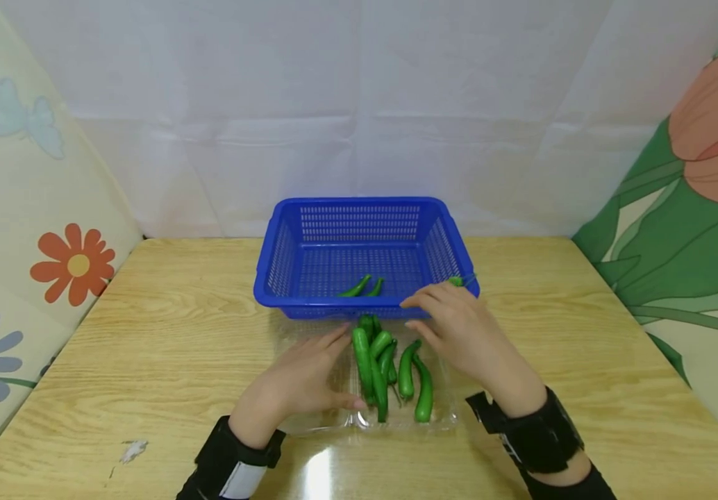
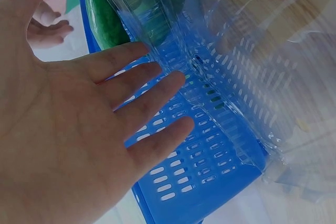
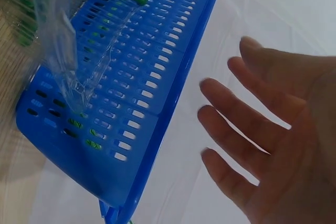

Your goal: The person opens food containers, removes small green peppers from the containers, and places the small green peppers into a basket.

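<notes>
Green chili peppers (image 1: 362, 364) lie heaped in the right half of a clear plastic clamshell box (image 1: 445, 411) on the table. My left hand (image 1: 299, 382) hovers over the box's left half, its fingers extended beside the peppers and holding nothing in the left wrist view. Above the front right rim of a blue plastic basket (image 1: 359, 302) is my right hand (image 1: 455, 330), with loosely spread fingers and an empty palm in the right wrist view. Two more peppers (image 1: 356, 287) show inside the basket. Part of another green pepper (image 1: 455, 280) appears behind my right hand; the rest is hidden.
The basket stands at the table's back edge, against a white cloth backdrop (image 1: 359, 125). Printed floral panels flank the wooden table (image 1: 165, 361) left and right. A scuffed patch (image 1: 133, 451) marks the tabletop at front left.
</notes>
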`<state>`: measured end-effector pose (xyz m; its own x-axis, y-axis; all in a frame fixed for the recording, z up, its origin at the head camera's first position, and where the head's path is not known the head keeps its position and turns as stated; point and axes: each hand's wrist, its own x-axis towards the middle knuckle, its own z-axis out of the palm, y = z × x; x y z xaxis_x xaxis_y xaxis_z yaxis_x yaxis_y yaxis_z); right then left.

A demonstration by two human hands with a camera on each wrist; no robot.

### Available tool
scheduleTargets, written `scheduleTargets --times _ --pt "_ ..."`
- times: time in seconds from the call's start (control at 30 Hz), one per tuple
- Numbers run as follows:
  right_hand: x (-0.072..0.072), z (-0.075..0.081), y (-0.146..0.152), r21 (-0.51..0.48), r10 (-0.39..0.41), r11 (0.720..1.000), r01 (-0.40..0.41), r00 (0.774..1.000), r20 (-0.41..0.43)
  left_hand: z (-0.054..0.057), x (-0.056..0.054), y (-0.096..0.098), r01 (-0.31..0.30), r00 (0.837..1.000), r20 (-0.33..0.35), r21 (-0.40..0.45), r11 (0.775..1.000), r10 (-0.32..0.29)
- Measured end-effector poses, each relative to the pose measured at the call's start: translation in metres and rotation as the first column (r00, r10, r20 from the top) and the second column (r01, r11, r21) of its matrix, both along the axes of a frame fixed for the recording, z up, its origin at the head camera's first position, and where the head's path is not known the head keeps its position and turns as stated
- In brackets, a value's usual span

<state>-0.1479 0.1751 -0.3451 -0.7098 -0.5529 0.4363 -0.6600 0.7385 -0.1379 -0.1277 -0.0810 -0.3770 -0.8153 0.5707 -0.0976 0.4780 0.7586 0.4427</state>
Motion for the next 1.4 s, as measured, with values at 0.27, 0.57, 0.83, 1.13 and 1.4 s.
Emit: scheduleTargets --times 0.27,0.57,0.83,1.13,1.4 --pt "0.003 -0.001 -0.003 0.076 -0.006 0.997 -0.012 0.973 0.232 -0.001 0.0 -0.002 0.0 1.0 -0.003 0.01 1.0 0.0" --pt "-0.001 -0.013 -0.004 0.12 0.02 0.991 -0.064 0.942 0.336 -0.001 0.0 -0.002 -0.007 1.0 0.006 -0.002 1.0 0.007" --pt "-0.003 -0.021 -0.006 0.127 0.006 0.99 -0.066 0.905 0.426 0.0 0.0 -0.002 -0.001 1.0 -0.004 0.008 1.0 0.001" --pt "-0.003 -0.028 -0.008 0.135 -0.004 0.989 -0.062 0.898 0.44 0.0 0.001 0.0 -0.005 1.0 -0.003 -0.015 1.0 0.005" --pt "-0.004 -0.031 -0.008 0.12 -0.013 0.992 -0.047 0.888 0.46 0.001 0.001 0.0 -0.002 1.0 -0.006 -0.011 1.0 0.002"
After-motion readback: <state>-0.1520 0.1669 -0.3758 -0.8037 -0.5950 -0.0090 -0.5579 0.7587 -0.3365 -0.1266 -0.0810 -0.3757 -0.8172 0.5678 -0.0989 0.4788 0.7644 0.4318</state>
